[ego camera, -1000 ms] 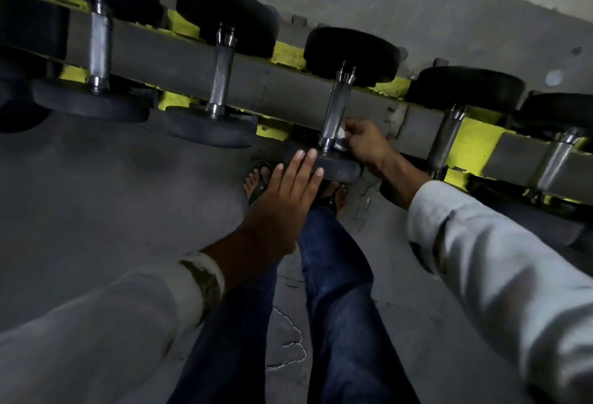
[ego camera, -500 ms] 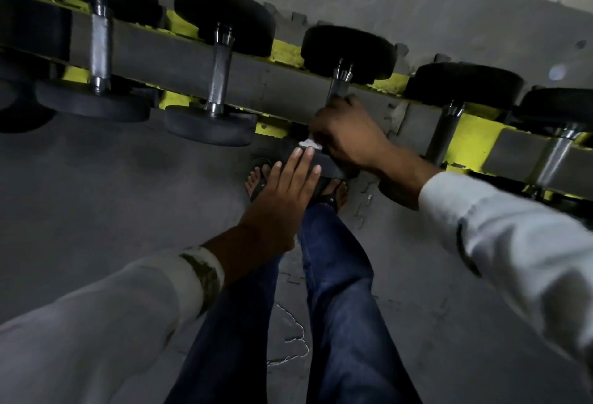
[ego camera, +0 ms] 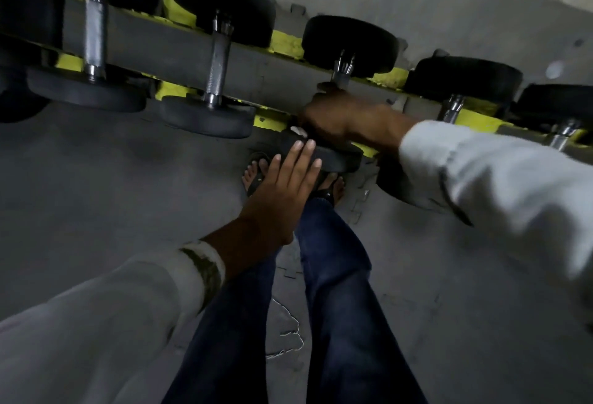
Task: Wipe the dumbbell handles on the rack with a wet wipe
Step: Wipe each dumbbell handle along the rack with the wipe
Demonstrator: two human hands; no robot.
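Third dumbbell [ego camera: 349, 40] on the rack [ego camera: 179, 50]: right hand [ego camera: 340, 117] curled round the knurled steel handle [ego camera: 342, 75], soft wet wipe [ego camera: 297, 131] showing at its lower edge; left hand [ego camera: 282, 185], fingers straight, steadies the near head [ego camera: 337, 159]; probably heavy and rigid, best wiped in place.

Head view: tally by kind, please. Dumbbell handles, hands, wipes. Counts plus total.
dumbbell handles: 5, the middle one mostly covered by the right hand
hands: 2, the right hand and the left hand
wet wipe: 1, only a corner shows
Total: 8
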